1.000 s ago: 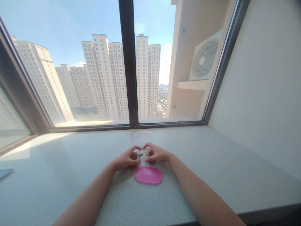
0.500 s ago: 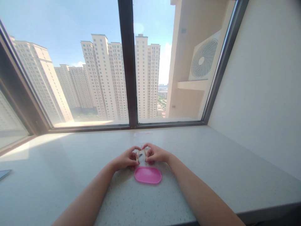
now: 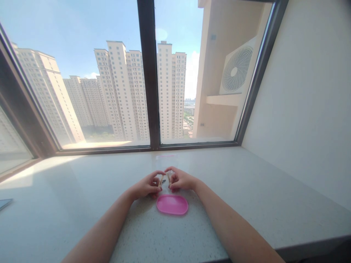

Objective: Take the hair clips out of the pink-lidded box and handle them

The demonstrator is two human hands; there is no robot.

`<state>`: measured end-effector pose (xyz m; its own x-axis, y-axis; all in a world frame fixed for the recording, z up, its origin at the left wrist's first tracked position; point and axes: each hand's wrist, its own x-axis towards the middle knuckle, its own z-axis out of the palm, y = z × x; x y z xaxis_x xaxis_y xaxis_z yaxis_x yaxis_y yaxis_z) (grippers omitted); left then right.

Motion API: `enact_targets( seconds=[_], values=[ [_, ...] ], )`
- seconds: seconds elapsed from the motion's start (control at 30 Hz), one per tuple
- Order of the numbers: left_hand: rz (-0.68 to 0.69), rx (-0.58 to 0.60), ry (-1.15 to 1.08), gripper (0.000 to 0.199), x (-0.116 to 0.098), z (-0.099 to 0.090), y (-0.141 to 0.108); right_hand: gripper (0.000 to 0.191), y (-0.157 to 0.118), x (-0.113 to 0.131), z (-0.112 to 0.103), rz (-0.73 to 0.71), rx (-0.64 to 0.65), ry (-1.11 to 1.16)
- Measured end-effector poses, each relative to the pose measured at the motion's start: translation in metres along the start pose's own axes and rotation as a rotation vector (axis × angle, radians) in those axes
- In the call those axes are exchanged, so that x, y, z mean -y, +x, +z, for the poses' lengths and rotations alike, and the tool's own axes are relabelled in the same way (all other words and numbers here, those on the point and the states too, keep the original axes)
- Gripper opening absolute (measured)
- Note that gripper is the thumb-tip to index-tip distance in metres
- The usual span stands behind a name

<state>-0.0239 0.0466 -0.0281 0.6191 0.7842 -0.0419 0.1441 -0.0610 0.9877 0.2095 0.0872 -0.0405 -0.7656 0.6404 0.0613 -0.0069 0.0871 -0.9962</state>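
My left hand (image 3: pixel 150 183) is closed on a small pale wooden piece (image 3: pixel 161 181), held upright between thumb and index finger. A similar pale piece (image 3: pixel 169 179) is pinched in my right hand (image 3: pixel 178 179), just to the right. The index fingertips of both hands come close together at the top; whether they touch is too small to tell. A small dark object (image 3: pixel 163 181) shows between the hands. Nearer to me, just below the hands, a pink oval tray (image 3: pixel 172 205) lies on the pale speckled counter (image 3: pixel 170 237).
Behind the hands lies a clear flat item with a pink strip (image 3: pixel 166 156). The corner of a flat bluish object (image 3: pixel 5 204) shows at the far left. A dark-framed window (image 3: pixel 155 109) stands behind the counter, and a white wall (image 3: pixel 307 109) rises at the right.
The view has shifted very slightly. My index fingertips are a little closer together at the top; both hands still hold the pale pieces.
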Motion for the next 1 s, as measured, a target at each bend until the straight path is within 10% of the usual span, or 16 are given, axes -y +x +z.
enact_targets(
  seconds=[1.0],
  values=[
    [-0.049,-0.027,-0.012,0.066,-0.0048,0.0004,-0.0019,0.069,0.0041,-0.0015,-0.0022,0.036,-0.011,-0.019]
  ],
)
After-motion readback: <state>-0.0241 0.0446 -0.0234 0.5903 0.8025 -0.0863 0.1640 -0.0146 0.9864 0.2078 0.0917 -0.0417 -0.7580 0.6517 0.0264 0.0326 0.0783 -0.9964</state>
